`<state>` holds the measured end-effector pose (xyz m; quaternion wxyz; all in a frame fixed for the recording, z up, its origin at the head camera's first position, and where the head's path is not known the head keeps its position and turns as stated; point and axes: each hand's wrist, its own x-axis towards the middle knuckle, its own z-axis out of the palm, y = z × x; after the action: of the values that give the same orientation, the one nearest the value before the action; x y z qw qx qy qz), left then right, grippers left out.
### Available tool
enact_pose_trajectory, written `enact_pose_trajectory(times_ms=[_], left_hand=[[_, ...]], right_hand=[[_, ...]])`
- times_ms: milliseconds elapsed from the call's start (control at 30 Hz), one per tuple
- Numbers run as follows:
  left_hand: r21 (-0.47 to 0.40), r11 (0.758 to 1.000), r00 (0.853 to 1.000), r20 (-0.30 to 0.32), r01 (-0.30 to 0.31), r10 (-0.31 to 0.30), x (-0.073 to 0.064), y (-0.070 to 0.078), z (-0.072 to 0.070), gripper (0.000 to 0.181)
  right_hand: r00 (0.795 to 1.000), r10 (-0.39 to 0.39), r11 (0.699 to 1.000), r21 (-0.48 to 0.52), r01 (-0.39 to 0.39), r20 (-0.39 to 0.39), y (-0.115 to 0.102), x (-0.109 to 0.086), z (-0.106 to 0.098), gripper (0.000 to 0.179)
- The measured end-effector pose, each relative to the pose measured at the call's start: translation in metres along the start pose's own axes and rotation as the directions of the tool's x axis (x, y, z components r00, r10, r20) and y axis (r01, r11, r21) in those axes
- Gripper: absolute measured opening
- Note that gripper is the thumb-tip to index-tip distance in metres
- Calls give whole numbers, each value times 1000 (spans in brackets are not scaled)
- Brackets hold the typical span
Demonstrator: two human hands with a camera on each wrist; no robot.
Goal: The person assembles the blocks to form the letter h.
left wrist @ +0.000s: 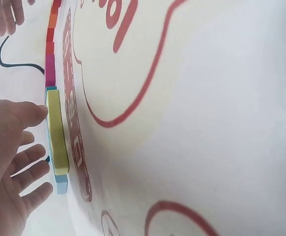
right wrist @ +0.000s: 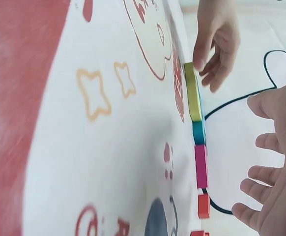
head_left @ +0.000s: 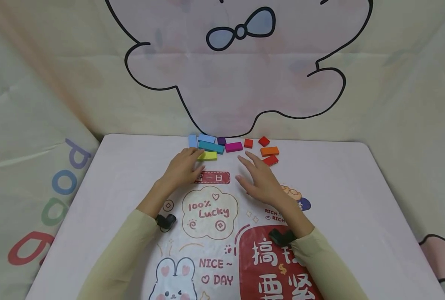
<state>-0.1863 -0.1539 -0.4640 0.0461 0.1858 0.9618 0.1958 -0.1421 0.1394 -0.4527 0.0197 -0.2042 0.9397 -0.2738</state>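
- Cartoon-printed cloth backdrop (head_left: 395, 91) behind; white table (head_left: 357, 187) with printed top in front, loose blocks along its far edge.
- Left hand (head_left: 183, 168): fingers relaxed, no grip seen; thumb and fingertips at the yellow block (head_left: 208, 156), contact can't tell.
- Just past left fingertips: two light-blue blocks (head_left: 206, 138) and teal block (head_left: 212, 147), packed close to yellow. Risk: a pinch on yellow could drag or skew these, cause being the tight packing.
- Ahead of the gap between hands: dark purple block (head_left: 221, 141), magenta block (head_left: 233, 147). Risk: forward push could shove them off the far edge, being so near it.
- Right hand (head_left: 261, 179): fingers spread, holding nothing, hovering short of the row.
- Beyond right fingertips and knuckles: three red blocks (head_left: 248, 143) and orange block (head_left: 269, 151). Risk: knuckles could knock the nearest red, since it sits just beyond them.
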Motion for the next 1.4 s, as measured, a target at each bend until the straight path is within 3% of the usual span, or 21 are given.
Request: enact_pose_trajectory(times_ms=[333, 600, 900, 1400], left_hand=[[-7, 1000, 1000, 25, -9, 9, 12, -1, 7, 54], [-1, 1000, 998, -69, -8, 8, 11, -1, 14, 45], [-56, 993, 992, -73, 103, -107, 12, 6, 16, 42], [-105, 979, 980, -81, 174, -183, -21, 19, 5, 36]], right_hand=[[1000, 3, 1000, 17, -3, 26, -10, 18, 12, 68], [999, -11, 998, 54, 10, 34, -12, 32, 16, 67], [998, -14, 994, 105, 8, 63, -6, 47, 25, 64], [994, -46, 996, 75, 39, 97, -22, 73, 27, 60]])
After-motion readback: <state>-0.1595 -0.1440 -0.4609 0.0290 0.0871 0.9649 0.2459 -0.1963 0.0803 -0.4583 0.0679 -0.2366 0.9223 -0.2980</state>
